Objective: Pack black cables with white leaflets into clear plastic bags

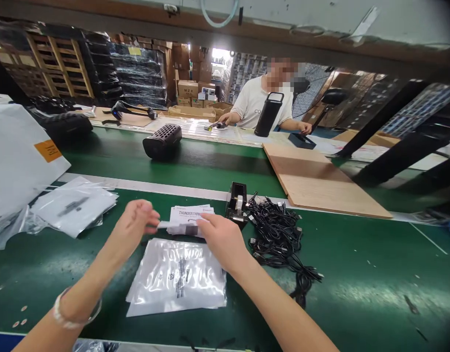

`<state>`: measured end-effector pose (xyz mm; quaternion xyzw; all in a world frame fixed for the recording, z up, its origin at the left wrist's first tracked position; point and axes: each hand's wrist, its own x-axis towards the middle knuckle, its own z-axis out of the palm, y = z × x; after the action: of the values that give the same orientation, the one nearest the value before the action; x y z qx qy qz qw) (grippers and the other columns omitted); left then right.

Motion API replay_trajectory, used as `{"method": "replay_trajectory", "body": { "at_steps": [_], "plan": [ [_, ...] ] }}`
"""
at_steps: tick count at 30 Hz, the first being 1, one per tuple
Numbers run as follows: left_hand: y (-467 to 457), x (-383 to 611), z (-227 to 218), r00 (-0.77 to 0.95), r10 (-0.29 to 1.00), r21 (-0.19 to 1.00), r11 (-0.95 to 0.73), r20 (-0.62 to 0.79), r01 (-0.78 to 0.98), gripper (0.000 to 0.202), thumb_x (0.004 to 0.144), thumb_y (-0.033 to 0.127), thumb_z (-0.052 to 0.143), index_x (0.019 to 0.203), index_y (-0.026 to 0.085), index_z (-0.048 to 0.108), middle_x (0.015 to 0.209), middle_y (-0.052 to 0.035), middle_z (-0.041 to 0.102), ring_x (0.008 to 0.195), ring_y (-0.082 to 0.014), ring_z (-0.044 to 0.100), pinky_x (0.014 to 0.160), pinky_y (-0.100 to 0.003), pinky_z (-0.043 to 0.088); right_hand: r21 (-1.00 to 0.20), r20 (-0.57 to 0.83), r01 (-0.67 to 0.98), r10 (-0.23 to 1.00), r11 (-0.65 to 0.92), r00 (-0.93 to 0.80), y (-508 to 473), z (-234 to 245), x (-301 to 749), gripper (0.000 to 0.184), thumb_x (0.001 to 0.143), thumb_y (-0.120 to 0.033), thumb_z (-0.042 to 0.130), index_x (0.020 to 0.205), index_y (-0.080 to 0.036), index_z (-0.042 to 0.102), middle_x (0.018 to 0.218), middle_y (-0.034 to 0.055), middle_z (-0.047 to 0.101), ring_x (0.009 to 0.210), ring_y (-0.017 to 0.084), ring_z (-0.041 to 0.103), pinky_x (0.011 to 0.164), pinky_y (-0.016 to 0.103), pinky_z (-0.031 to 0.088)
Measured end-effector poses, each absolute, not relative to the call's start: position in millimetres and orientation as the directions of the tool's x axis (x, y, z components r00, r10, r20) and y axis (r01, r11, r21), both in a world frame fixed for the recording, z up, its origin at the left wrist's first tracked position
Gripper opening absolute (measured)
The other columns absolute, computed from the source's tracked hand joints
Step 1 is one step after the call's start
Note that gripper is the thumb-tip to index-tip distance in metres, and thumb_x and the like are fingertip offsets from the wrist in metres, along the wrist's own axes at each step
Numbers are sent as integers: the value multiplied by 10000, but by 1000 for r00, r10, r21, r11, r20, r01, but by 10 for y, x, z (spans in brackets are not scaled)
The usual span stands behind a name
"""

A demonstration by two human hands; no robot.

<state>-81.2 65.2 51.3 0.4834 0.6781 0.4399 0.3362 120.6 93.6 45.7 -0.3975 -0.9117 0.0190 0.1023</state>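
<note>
My left hand [135, 221] and my right hand [219, 239] are both pinched on the ends of a short strip of clear tape [165, 225], stretched between them above the green bench. Just behind the strip lies a stack of white booklets [188, 215] printed "THUNDER". Under my hands rests a pile of clear plastic bags [177, 278]. A black tape dispenser [236, 201] stands right of the booklets, close to my right hand. A tangle of black cables [280, 234] lies beside the dispenser.
More plastic bags [73, 205] and a large white bag [15, 156] lie at the left. A wooden board [313, 178] lies at the right. A black speaker [162, 141] sits on the conveyor belt. Across it a person [263, 100] works behind an upright black speaker [269, 115].
</note>
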Motion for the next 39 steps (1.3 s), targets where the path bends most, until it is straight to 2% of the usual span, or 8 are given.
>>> {"method": "replay_trajectory", "body": {
  "at_steps": [3,7,11,14,18,24,30,39],
  "plan": [
    [428,-700,530,-205,923,924,356,-325,139,487,740,544,499,1080,217,376,867,-52,628,756,-231,651,714,-431,515,-143,365,581,588,801,-722,699,378,1241,306,914,-149,323,1030,-173,606,1182,77,588,1118,182,498,896,295,409],
    [314,-576,399,-263,954,974,183,-143,132,521,637,366,693,1041,230,394,888,-7,543,839,-185,608,757,-360,511,-447,560,507,673,737,-484,445,276,1313,228,862,-248,483,1055,-195,592,1227,105,547,1170,229,450,933,369,394],
    [206,-422,329,-255,965,984,-20,65,176,397,680,313,656,992,257,417,967,-12,513,862,-172,594,745,-338,526,-987,27,148,984,54,-179,309,243,1453,573,768,-436,569,1247,-157,424,1237,166,518,1052,249,551,821,376,485],
    [43,-267,287,-205,972,928,-31,114,371,478,717,354,614,1138,301,395,1252,-52,409,1124,-247,480,909,-421,447,-938,-292,-103,915,-330,-278,285,219,1635,365,742,-431,600,942,-126,601,895,107,683,739,192,642,621,289,523],
    [-154,-174,120,-200,980,816,107,11,568,618,793,427,494,1334,313,218,1411,-86,245,1256,-324,322,972,-514,358,-902,-377,-197,923,-385,-81,263,167,1948,347,678,-394,677,914,-152,599,867,61,687,673,144,610,544,223,487],
    [7,-351,55,191,982,658,-148,7,739,400,812,350,482,1205,277,456,1275,-68,474,1158,-266,450,957,-418,397,-919,-395,-35,917,-394,62,145,82,2234,402,633,-420,677,926,-154,608,824,72,688,634,173,596,490,252,471],
    [95,-20,159,81,996,524,-82,26,848,203,749,422,563,699,225,560,777,-22,581,757,-210,567,653,-327,468,-932,-358,28,932,-360,52,69,105,2364,367,687,-427,637,947,-170,608,905,73,676,692,183,592,502,246,469],
    [102,206,149,130,982,484,-49,-135,874,228,825,344,472,685,241,618,771,-2,600,706,-185,585,604,-304,424,-917,-398,-56,913,-395,85,-100,46,2427,408,708,-421,638,1044,-193,589,961,66,671,681,162,576,479,223,470]
  ]
}}
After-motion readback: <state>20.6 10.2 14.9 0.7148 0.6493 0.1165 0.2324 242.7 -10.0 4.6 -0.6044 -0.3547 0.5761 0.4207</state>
